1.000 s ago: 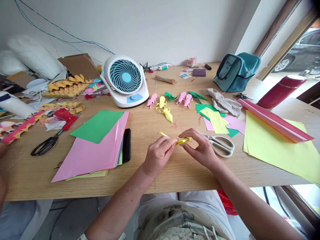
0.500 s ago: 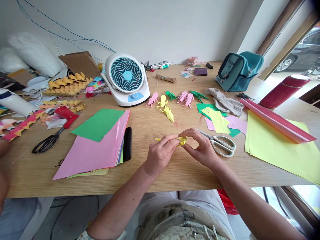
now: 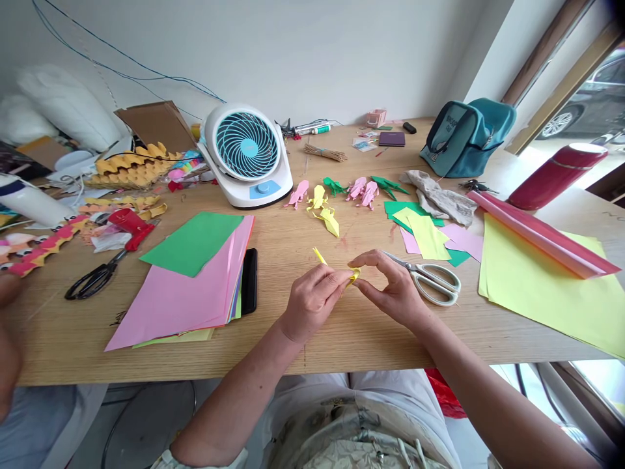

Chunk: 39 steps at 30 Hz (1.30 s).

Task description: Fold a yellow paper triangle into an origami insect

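Note:
Between my two hands, just above the table's front, is a small yellow folded paper piece (image 3: 355, 276). My left hand (image 3: 315, 296) pinches it from the left, and a thin yellow strip of it sticks out past the fingers. Thumb and forefinger of my right hand (image 3: 390, 286) close on its right end; much of the paper is hidden by fingers. Close to my right hand lie scissors (image 3: 434, 283) with pale handles. Beyond my hands sit folded paper figures: yellow ones (image 3: 329, 221), pink ones (image 3: 368, 194) and green ones (image 3: 388, 187).
To the left are stacked coloured sheets (image 3: 180, 299), a black phone (image 3: 249, 280) and black-handled scissors (image 3: 90, 280). A fan (image 3: 249, 153) stands behind. Right are paper scraps (image 3: 430, 238), yellow sheets (image 3: 547, 293), a red bottle (image 3: 556, 176) and a teal bag (image 3: 466, 140). Another person's arm (image 3: 7, 345) shows far left.
The yellow paper has turned in my fingers: its thin strip now points up and away rather than left. Both hands stay in nearly the same place.

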Motion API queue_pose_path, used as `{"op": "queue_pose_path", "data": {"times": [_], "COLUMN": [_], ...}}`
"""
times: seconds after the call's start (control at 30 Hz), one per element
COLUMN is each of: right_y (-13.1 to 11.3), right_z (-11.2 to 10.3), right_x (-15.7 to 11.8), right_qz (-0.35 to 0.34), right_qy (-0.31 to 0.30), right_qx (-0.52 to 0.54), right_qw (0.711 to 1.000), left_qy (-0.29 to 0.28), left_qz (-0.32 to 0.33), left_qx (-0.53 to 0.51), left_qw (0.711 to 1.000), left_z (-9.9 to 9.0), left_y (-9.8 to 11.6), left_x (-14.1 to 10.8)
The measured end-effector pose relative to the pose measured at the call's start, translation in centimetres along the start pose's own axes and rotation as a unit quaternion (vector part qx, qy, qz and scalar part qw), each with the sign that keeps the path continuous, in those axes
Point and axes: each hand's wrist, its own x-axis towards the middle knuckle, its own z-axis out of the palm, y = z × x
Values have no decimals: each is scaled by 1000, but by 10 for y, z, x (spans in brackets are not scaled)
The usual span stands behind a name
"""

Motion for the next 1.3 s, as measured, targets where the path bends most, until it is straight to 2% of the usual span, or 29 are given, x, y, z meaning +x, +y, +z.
{"op": "queue_pose_path", "data": {"times": [0.3, 0.5, 0.7, 1.13, 1.23, 1.3], "right_y": [-2, -2, -1, -4, 3, 13], "right_z": [-1, 0, 1, 2, -9, -27], "right_x": [1, 1, 2, 6, -1, -16], "right_qz": [8, 5, 5, -5, 24, 81], "right_qy": [-8, -5, -1, -10, 1, 23], "right_qx": [14, 17, 17, 24, -15, -113], "right_qw": [1000, 1000, 1000, 1000, 1000, 990], "left_qy": [28, 6, 18, 24, 27, 36], "left_qz": [1, -7, -32, -14, -14, -13], "left_qx": [32, 15, -16, 1, 17, 33], "left_qw": [999, 1000, 999, 1000, 999, 999], "left_z": [1, 0, 2, 2, 1, 0], "left_y": [0, 0, 0, 0, -2, -5], "left_x": [-1, -2, -3, -2, -3, -3]}}
